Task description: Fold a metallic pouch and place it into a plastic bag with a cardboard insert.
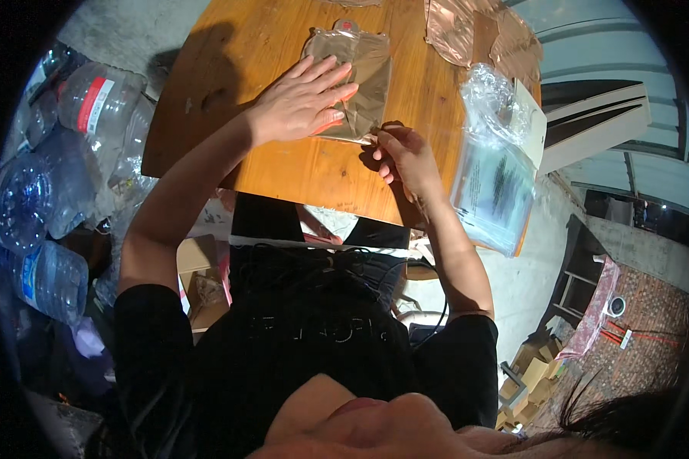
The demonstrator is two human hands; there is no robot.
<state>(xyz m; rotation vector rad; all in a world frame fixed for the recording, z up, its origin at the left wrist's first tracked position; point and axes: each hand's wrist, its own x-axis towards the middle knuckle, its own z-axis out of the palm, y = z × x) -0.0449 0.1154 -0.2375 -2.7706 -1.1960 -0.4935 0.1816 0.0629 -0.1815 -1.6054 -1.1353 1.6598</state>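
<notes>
A brownish, shiny plastic bag (370,86) lies flat on the wooden table, with a small round tab bearing a red mark at its far end. My left hand (302,99) rests on the bag's left side, palm down, fingers stretched out and apart. Something orange shows at its fingertips and beneath the thumb; what it is I cannot tell. At the bag's near right corner, my right hand (407,159) has its thumb and forefinger pinched on the edge of the film. Its other fingers are curled.
More crumpled brownish film (486,34) lies at the table's far right. Clear plastic sleeves (494,195) and crinkled clear wrap (488,99) are along the right edge of the wooden table (279,172). Large empty plastic bottles (57,187) are piled at the left. Cardboard boxes (532,375) stand lower right.
</notes>
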